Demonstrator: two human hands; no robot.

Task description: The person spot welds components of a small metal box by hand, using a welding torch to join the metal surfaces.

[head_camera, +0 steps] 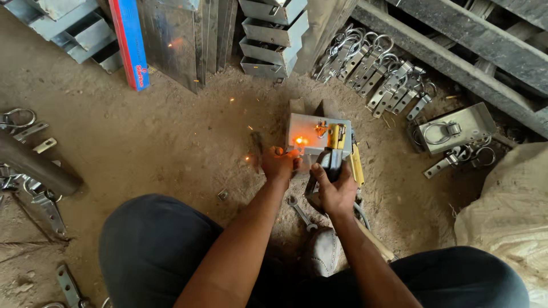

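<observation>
The right hand (335, 191) clamps its fingers around a yellow angle grinder (337, 149) sparking on a grey metal box (311, 132); left hand (279, 164), fingers curled, touches the box's near edge.

metal box (311, 134): dull grey sheet steel, smooth | power tool (335, 149): yellow and black plastic, a little glossy | hasps (374, 68): bright shiny metal | spanner (301, 213): matt steel | floor (171, 148): rough dry earth | sack (508, 211): coarse woven cloth
</observation>
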